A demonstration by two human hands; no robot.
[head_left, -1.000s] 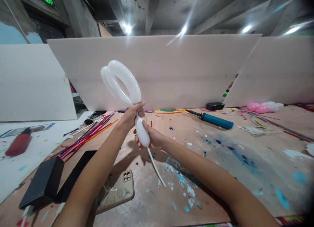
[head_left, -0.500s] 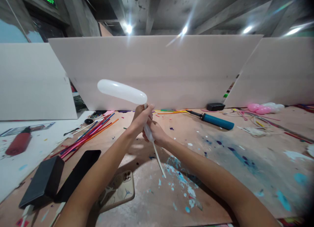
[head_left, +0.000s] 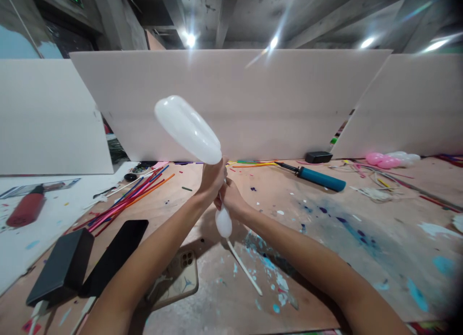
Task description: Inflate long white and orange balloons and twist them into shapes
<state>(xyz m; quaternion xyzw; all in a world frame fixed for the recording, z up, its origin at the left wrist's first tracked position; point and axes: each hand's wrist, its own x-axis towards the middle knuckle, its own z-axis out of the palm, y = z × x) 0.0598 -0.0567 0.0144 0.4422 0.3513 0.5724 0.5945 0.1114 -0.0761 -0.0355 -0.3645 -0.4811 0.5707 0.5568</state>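
Note:
A white modelling balloon point(head_left: 190, 130) runs up and to the left from my hands, its long inflated part above the table. Both hands meet around its narrow middle. My left hand point(head_left: 213, 181) is closed on it just under the long part. Beside and slightly below, my right hand point(head_left: 231, 197) grips it too, with the fingertips partly hidden. Under the hands a small round bubble of the balloon bulges out, and the thin uninflated tail hangs down from it to the right.
Left lie loose coloured balloons point(head_left: 126, 200), a black box with a cable point(head_left: 61, 265), a black phone point(head_left: 115, 258) and a patterned phone case point(head_left: 177, 279). A blue hand pump point(head_left: 320, 179) lies right, with pink inflated balloons point(head_left: 385, 160) beyond. White boards point(head_left: 235, 103) stand behind.
The balloon's long part has tilted more steeply and come nearer. A round bubble now shows below my hands, and the tail has swung lower and to the right.

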